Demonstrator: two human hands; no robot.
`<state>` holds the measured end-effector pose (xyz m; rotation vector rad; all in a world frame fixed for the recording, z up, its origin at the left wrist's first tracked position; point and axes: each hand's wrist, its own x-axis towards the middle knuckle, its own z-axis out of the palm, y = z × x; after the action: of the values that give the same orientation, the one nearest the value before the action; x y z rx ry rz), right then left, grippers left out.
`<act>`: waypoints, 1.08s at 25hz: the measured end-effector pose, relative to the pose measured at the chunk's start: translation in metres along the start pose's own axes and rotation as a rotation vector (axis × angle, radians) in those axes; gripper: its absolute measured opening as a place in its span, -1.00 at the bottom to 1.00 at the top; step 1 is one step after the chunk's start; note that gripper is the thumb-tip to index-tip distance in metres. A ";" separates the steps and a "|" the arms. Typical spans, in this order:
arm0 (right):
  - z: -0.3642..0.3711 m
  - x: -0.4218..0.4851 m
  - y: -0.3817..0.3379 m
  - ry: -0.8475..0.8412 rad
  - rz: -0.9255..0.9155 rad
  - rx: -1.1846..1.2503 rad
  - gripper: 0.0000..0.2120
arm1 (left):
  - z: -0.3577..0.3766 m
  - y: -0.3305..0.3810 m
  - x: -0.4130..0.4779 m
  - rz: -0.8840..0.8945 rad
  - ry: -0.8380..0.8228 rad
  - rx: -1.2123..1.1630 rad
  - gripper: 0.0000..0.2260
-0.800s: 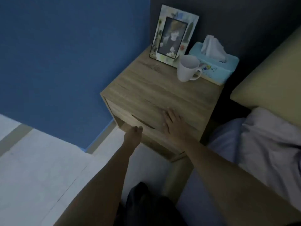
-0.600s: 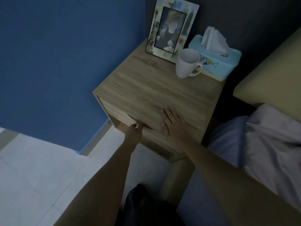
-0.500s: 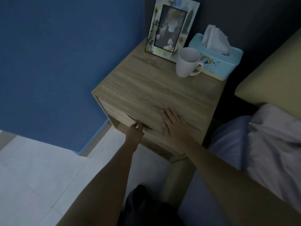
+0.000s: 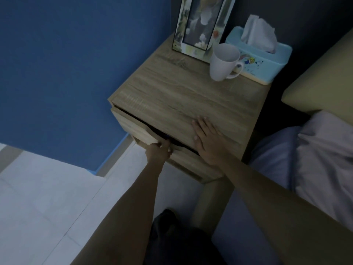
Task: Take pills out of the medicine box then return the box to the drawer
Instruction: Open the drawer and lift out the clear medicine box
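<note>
A wooden nightstand (image 4: pixel 181 96) stands against a blue wall. Its drawer (image 4: pixel 133 129) is pulled out a little, leaving a dark gap under the top. My left hand (image 4: pixel 159 151) grips the drawer front's recessed handle, fingers curled over its edge. My right hand (image 4: pixel 207 137) lies flat, fingers spread, on the front edge of the nightstand top. A small dark blue thing shows in the gap by my left fingers; I cannot tell what it is. The medicine box is hidden from view.
At the back of the top stand a picture frame (image 4: pixel 200 23), a white mug (image 4: pixel 223 62) and a light blue tissue box (image 4: pixel 265 56). A bed with a yellow pillow (image 4: pixel 324 81) and pale sheets (image 4: pixel 315 159) lies right. Light floor tiles are left.
My left hand reached the drawer handle, closed on it and pulled the drawer out a little. My right hand stayed flat on the top.
</note>
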<state>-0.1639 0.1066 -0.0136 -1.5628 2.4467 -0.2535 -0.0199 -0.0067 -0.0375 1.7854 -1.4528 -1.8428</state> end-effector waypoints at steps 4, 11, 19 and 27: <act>0.001 0.002 0.001 -0.058 0.002 -0.024 -0.49 | -0.031 -0.028 -0.019 -0.031 -0.021 -0.015 -0.63; 0.002 0.002 0.000 -0.025 0.024 -0.067 -0.50 | -0.080 -0.072 -0.050 -0.117 0.042 0.031 -0.69; -0.008 -0.008 -0.021 0.063 0.120 -0.004 -0.52 | -0.108 -0.054 -0.086 0.203 0.543 0.098 -0.44; 0.056 -0.069 -0.129 0.184 0.493 0.300 -0.55 | -0.133 0.020 0.013 0.484 -0.010 0.969 -0.66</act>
<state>-0.0084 0.1142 -0.0261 -0.8164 2.6788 -0.6568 0.0796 -0.0911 -0.0041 1.4480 -2.7557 -0.9358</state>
